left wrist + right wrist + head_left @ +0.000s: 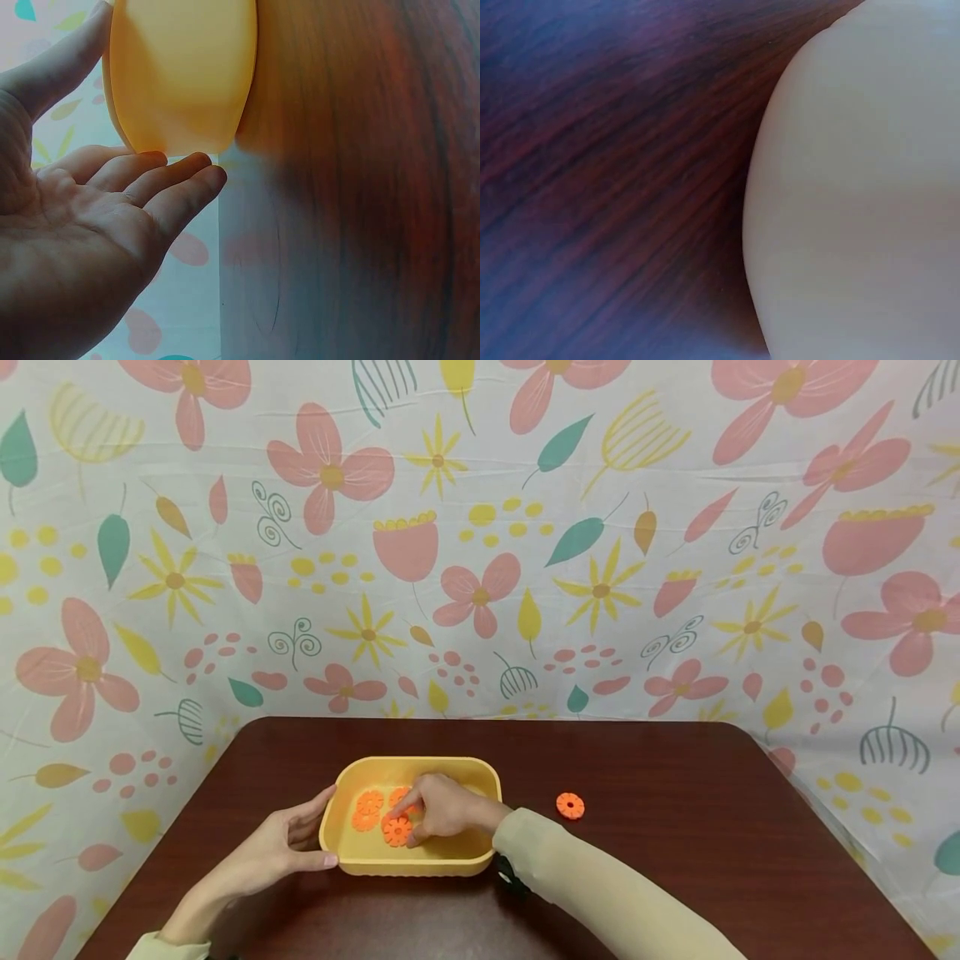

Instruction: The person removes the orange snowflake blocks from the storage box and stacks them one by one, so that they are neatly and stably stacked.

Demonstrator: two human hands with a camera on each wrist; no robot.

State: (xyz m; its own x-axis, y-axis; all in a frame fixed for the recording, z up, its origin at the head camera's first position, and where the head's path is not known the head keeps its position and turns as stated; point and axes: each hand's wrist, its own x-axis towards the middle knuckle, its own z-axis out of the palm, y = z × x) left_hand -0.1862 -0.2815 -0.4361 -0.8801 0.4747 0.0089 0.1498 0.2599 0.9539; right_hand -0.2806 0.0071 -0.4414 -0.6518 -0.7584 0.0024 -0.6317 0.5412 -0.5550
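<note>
In the head view, a yellow plastic tray with rounded corners sits on the table. My left hand holds its left end, thumb at the near corner and fingers along the end wall. The left wrist view shows the fingertips of this left hand against the tray. My right hand reaches inside, thumb and index finger pinching an orange flower-shaped disc with a notched rim. More orange discs lie to its left; others are partly hidden by the hand. The right wrist view does not show the right hand.
One orange disc with a hole lies on the dark wooden table, right of the tray. A floral cloth hangs behind the table. The tray's pale outer wall fills the right of the right wrist view.
</note>
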